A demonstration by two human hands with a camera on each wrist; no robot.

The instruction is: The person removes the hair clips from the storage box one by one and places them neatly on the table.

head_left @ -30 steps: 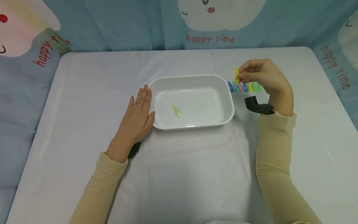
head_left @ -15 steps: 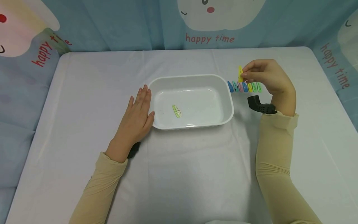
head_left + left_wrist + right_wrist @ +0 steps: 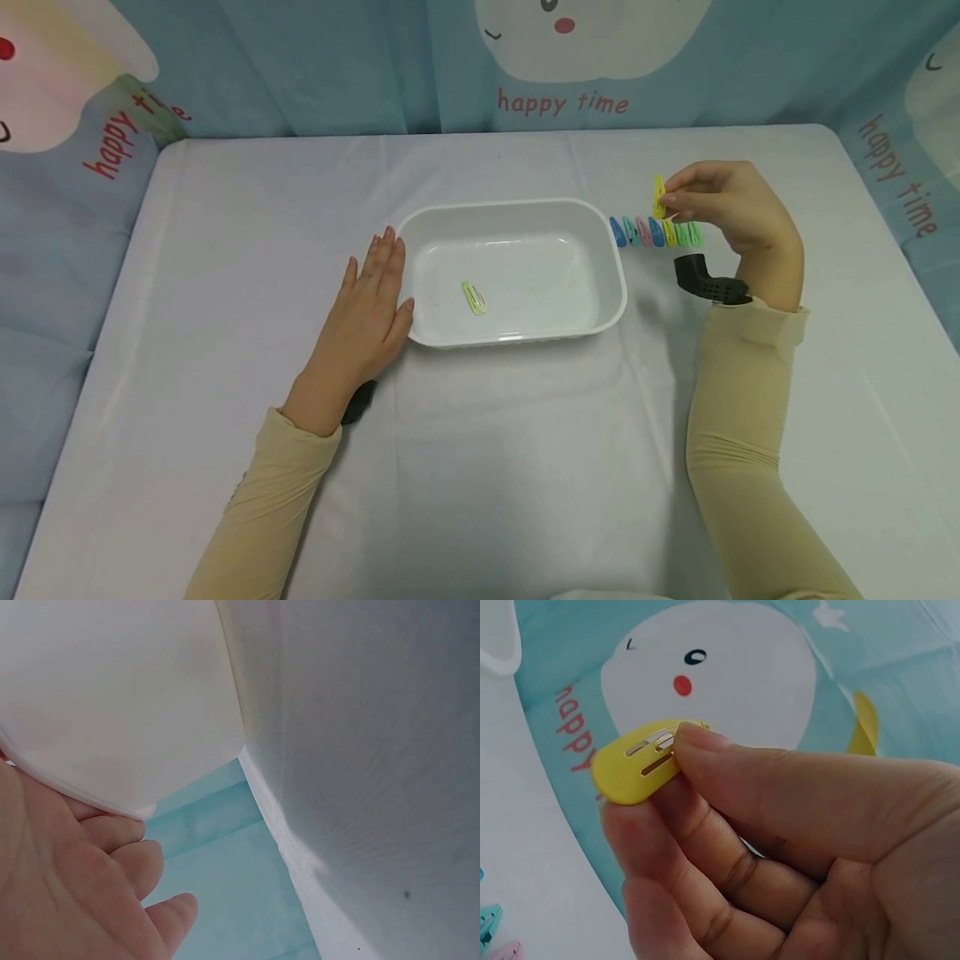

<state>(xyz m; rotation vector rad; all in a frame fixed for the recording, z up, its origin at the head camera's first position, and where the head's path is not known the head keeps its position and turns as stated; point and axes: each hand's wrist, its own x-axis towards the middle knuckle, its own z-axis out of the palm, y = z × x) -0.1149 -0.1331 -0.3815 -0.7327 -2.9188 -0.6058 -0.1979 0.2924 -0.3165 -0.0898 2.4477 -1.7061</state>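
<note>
1. The yellow clip (image 3: 659, 197) is pinched in the right hand (image 3: 733, 202), the thumb across one face and curled fingers behind it; it is raised off the tabletop (image 3: 510, 467).
2. In the head view its long axis runs close to 12–6 o'clock, leaning a touch toward 1–7. Seen from the right wrist, the broad rounded end points to about 8 o'clock, and the axis runs up toward 2 o'clock, where the thumb covers part of the narrower end. The slotted face is toward that camera.
3. From the middle of the white tray (image 3: 540, 283), the held clip lies at 2 o'clock, just beyond a row of clips (image 3: 656, 232).
4. That row extends from the tray's 3 o'clock end: seven show, blue, green, pink, blue, yellow, green, green, side by side with long axes near 11–5 o'clock.
5. A pale green clip (image 3: 474, 298) lies inside the tray, toward 8 o'clock, its axis at 11–5; whether it is a single clip is hard to tell.
6. The left hand (image 3: 363, 312) rests at the tray's 9 o'clock side, fingers extended toward 1 o'clock, thumb apart, fingertips and thumb touching the rim.
7. At 12 o'clock, beyond the tabletop, hangs a blue printed curtain (image 3: 360, 67).
</note>
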